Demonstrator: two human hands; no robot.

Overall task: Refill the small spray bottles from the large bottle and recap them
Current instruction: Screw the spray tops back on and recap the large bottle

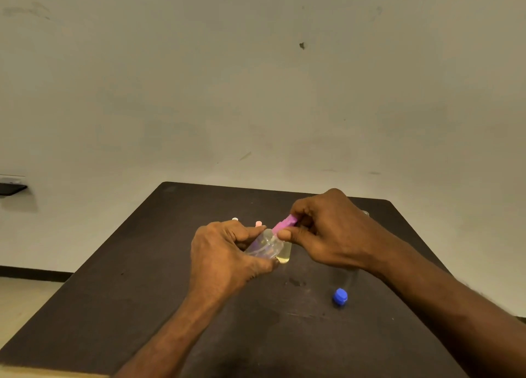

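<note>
large bottle [345, 281] mostly hidden under right forearm, blue cap [340, 296] showing | left hand [225, 252] curls round small spray bottle [266, 244], tilted above worktop [142, 292] | right hand [327, 235] pinches its pink cap [284, 223] | caps behind blurred

The small clear plastic spray bottle [266, 245] looks glossy and smooth, with light streaks on its see-through wall. At its 1 o'clock, the pink plastic spray cap [285, 223] has a duller, satin look. At the bottle's 4 o'clock, the blue ribbed plastic cap [340, 296] shines faintly on the clear glossy large bottle [344, 278]. The dark brown table top [142, 306] is matt and slightly rough, with scuffs. The cream painted wall [256, 93] is matt and marked.
</note>
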